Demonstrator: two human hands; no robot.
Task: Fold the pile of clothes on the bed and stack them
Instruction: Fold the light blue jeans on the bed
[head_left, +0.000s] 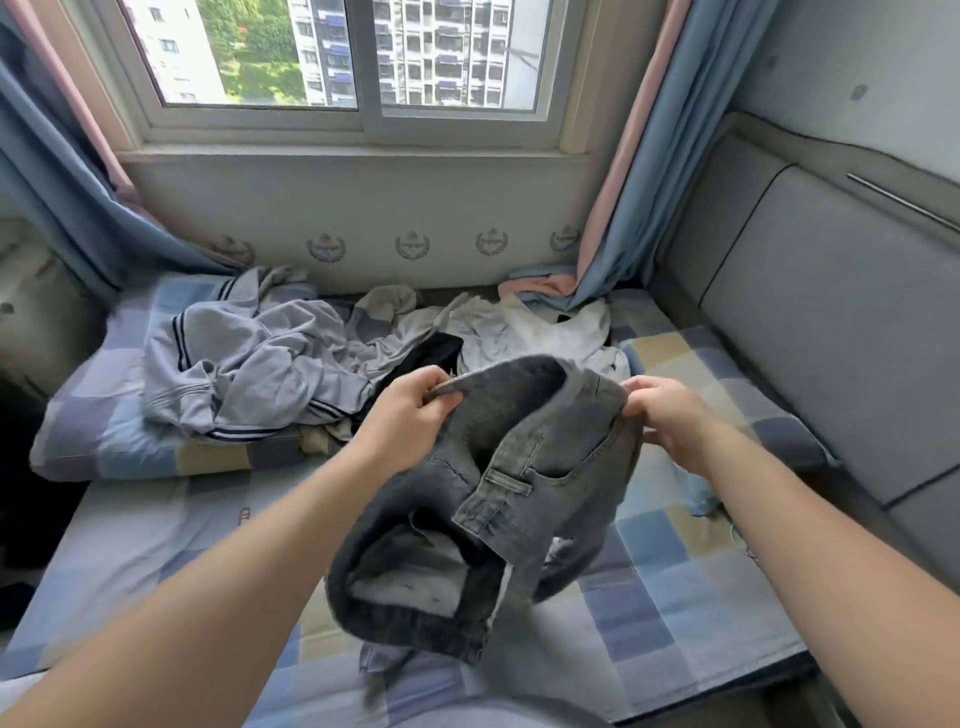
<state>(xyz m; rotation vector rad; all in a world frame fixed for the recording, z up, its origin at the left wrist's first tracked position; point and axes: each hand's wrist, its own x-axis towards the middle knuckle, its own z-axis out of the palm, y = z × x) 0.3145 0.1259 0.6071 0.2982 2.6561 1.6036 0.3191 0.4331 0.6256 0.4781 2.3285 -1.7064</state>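
Gripping the waistband of faded grey denim jeans (519, 467), the left hand (410, 410) and right hand (670, 415) hold them above the checked blue bedsheet (675, 571), near the crumpled grey-and-white clothes pile (291, 353).

Under grey top (249, 364), black garment (436, 349) mostly buried; jeans (545, 441) hem blurred; forearms (208, 597) cut by lower edge.
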